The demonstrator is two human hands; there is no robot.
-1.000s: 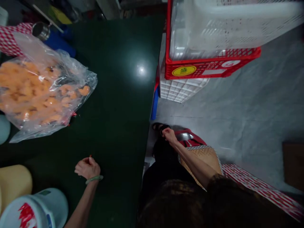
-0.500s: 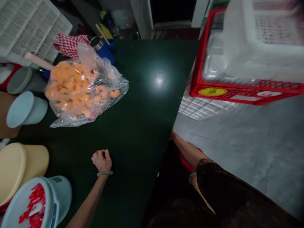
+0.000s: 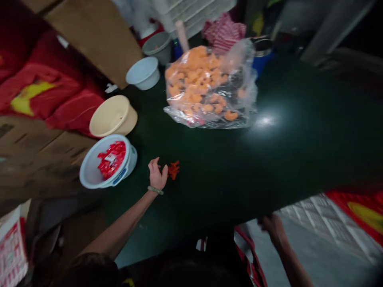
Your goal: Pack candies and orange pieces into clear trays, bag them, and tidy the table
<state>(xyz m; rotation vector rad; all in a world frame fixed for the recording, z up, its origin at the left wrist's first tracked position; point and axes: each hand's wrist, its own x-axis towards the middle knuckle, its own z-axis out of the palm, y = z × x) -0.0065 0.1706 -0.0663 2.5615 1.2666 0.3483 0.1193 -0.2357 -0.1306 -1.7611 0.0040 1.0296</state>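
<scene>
My left hand (image 3: 158, 175) is over the dark green table (image 3: 215, 187), its fingers apart and nothing in them. Right beside its thumb lies a small cluster of orange-red pieces (image 3: 173, 170), too blurred to name. To the left stands a light blue tub (image 3: 86, 169) with red plastic packets (image 3: 112, 159) inside. Beyond the hand is a clear plastic bag (image 3: 242, 115) of orange, curved, puffed pieces (image 3: 194, 79). My right hand (image 3: 271, 228) is at the table's near right edge, dark and smeared, so its fingers cannot be made out.
A cream tub (image 3: 115, 115), a small pale blue tub (image 3: 144, 73) and a grey tub (image 3: 160, 46) line the table's left side. Cardboard boxes (image 3: 95, 36) and red sacks (image 3: 54, 79) are stacked beyond. A red crate (image 3: 359, 211) stands at the lower right.
The view has swung left. My left hand has gone from a closed fist to spread fingers, and the orange-red pieces now show on the table beside it. My right hand has come into view.
</scene>
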